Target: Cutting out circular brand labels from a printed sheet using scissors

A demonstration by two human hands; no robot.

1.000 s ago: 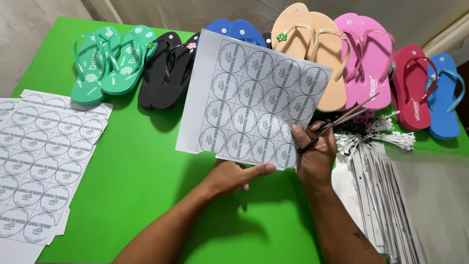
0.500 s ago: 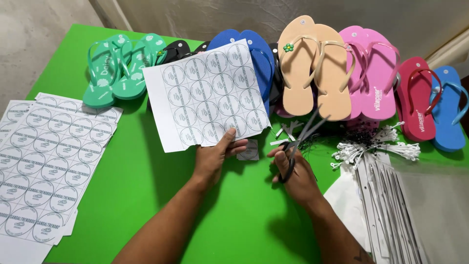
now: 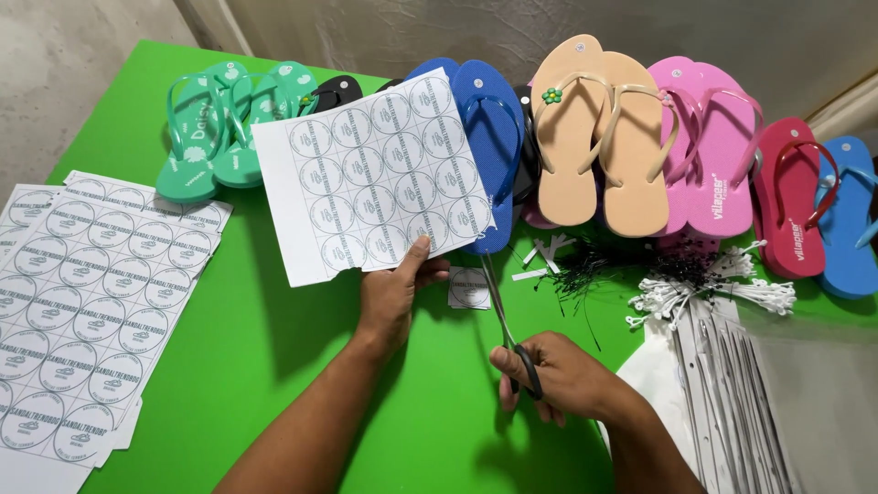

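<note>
Since half a second ago the label sheet [image 3: 370,174] has swung left and my scissors [image 3: 501,311] now meet its lower right corner, mid-frame. My left hand [image 3: 395,293] pinches the sheet's bottom edge; my right hand [image 3: 553,375] grips the scissor handles. One cut label [image 3: 469,289] lies beneath. Risk: the unsupported sheet flexes, so blades could slice into a printed circle.

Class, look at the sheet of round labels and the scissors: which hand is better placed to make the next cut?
Right: the right hand already holds the scissors, blades at the sheet that the left hand steadies.
</note>
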